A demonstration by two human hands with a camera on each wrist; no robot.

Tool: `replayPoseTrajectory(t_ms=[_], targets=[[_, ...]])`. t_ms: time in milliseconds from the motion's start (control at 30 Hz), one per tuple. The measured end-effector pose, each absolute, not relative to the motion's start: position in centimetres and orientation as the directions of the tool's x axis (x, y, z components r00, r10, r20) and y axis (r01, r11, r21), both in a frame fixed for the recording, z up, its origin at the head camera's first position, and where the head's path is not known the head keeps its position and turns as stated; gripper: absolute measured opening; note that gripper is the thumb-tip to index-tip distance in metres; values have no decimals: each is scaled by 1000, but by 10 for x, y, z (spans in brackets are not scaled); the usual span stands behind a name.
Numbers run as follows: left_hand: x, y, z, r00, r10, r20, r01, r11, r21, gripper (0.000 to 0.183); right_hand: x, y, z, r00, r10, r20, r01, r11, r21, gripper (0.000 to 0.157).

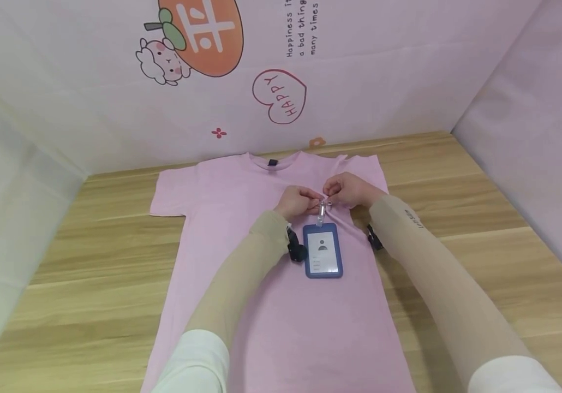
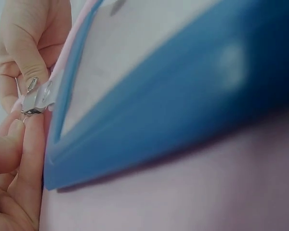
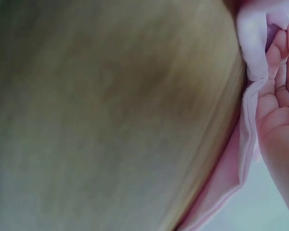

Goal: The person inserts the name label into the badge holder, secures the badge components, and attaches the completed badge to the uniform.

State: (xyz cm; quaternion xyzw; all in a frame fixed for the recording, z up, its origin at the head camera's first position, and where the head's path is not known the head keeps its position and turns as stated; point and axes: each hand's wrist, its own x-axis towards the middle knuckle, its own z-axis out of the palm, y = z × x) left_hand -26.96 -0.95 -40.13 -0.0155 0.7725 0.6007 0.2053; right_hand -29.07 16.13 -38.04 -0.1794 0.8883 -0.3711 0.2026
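A pink T-shirt (image 1: 271, 322) lies spread flat, collar away from me. On its chest rests a blue-framed badge holder (image 1: 306, 256) with a card showing a grey figure icon. A clear strap leads from it to a metal badge clip (image 2: 32, 102) with a thin pin. My left hand (image 1: 297, 201) pinches the clip's pin end between thumb and finger. Opposite it, my right hand (image 1: 352, 189) pinches a raised fold of shirt fabric (image 3: 254, 57) right beside the clip. The badge frame fills much of the left wrist view; the right fingertips are partly cut off in the right wrist view.
The shirt lies on a wood-grain table (image 1: 79, 284). A pale printed cloth (image 1: 374, 71) stands behind it, with plain white cloth walls at both sides. Each wrist wears a black camera (image 1: 297, 248).
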Motion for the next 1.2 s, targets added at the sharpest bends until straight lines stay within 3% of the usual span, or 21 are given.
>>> replayPoseTrajectory(t_ms=[300,800,1200], targets=[[-266,-10,-401,-932,205,-300,-239,276,931,18,-291,159,-381,-873,-414,-258,-106,676,-729,15],[-266,-5,-401,-940,190,-282,-241,212,947,16,-286,166,-382,-861,-465,-205,-168,642,-748,19],[-266,-7,-401,-935,187,-303,-279,143,950,22,-275,184,-372,-846,-433,-311,11,569,-822,29]])
